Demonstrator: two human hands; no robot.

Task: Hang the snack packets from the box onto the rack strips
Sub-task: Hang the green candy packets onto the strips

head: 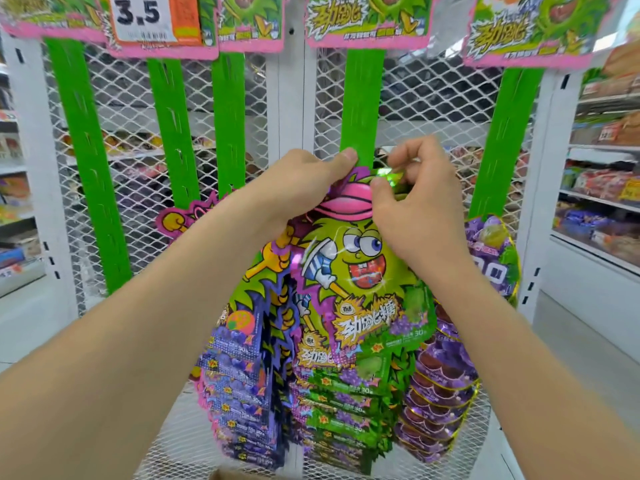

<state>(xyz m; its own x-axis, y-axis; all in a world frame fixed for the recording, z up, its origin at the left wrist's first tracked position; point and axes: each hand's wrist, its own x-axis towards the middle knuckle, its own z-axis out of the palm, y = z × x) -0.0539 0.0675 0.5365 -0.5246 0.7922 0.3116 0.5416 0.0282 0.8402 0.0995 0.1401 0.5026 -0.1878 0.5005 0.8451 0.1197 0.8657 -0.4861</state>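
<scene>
A green snack packet (363,271) with a cartoon face and pink cap hangs at the lower part of the middle green rack strip (362,109). My left hand (304,181) pinches the packet's top left edge, thumb tip against the strip. My right hand (412,202) pinches the packet's top right at the strip. Below it hang several more green packets (346,410). The box is hidden except a brown edge (228,474) at the bottom.
Purple-blue packets (242,393) hang on the strip to the left and purple grape packets (446,393) on the right strip (502,143). Bare green strips (166,126) hang against a white mesh rack (433,98). A 3.5 price card (142,15) sits top left. Store shelves (595,202) flank both sides.
</scene>
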